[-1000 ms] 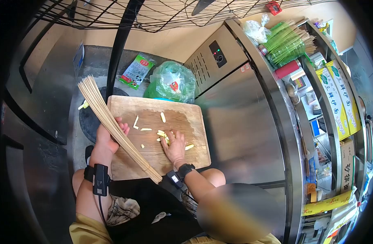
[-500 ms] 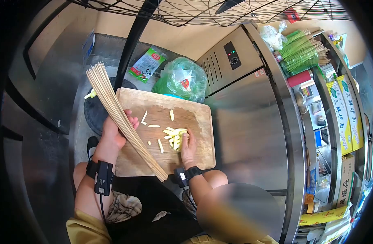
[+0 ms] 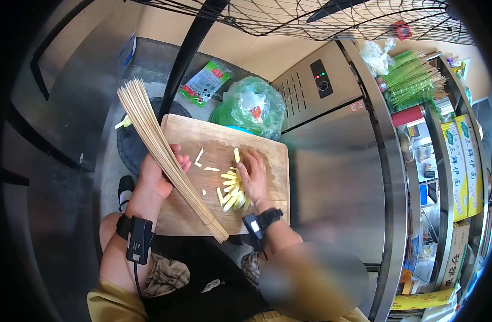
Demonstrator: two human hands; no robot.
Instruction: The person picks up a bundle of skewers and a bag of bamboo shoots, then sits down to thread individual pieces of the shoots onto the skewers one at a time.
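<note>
A long bundle of thin wooden skewers (image 3: 168,158) lies slantwise over the left part of a wooden cutting board (image 3: 192,129). My left hand (image 3: 160,174) is wrapped round it from below, fingertips showing on its right side. Pale yellow cut strips (image 3: 233,192) sit in a loose pile at the board's right middle, with several single pieces scattered to the left. My right hand (image 3: 255,177) rests beside the pile, fingers spread towards the far edge, near a single upright-lying strip (image 3: 237,155). Nothing is visible in its grasp.
Beyond the board stand a green plastic bag (image 3: 251,107) and a green-white packet (image 3: 205,83). A steel cabinet (image 3: 337,172) borders the right side. Shelves with boxes (image 3: 461,166) and green-wrapped skewers (image 3: 410,80) are farther right. A wire fan guard (image 3: 353,19) hangs above.
My right hand has moved up the board, and its fingers have spread. The pile of strips looks more fanned out. My left hand still holds the skewers, and the whole view has shifted slightly.
</note>
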